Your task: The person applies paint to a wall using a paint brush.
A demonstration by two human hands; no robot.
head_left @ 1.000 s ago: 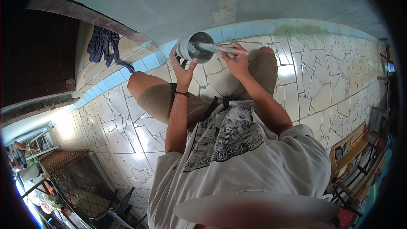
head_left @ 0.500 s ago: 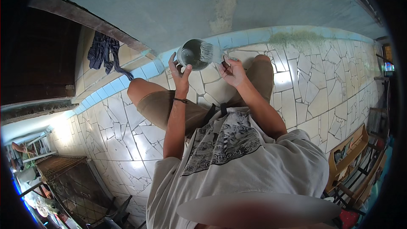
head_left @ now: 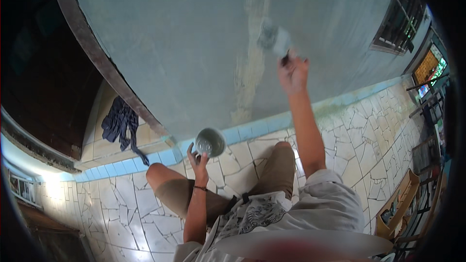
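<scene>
From where I stand, the person's left hand (head_left: 199, 164) cups a round pot (head_left: 211, 141), thumb against its rim and fingers curved along the outer side. The pot is tilted, its mouth facing upward, and the grey inside has a wet shine. It hangs over the floor's edge nearest the wall, just beside the skirting of glossy light-blue tiles (head_left: 246, 132).

The right hand (head_left: 293, 73) is raised, its fingers pinching the handle of a wide, flat brush (head_left: 274, 38). The brush is blurred, its grey bristles pointing up and to the left at the wall (head_left: 179, 43); I cannot tell whether they touch it. That wall is a dull blue-grey, with a rough, pale beige streak (head_left: 250, 85) running down towards its bottom edge.

Below spreads a floor (head_left: 145, 204) of irregular, shiny cream slabs. A crumpled dark cloth (head_left: 119, 121) droops over the edge of the tiled doorstep (head_left: 98, 128).
</scene>
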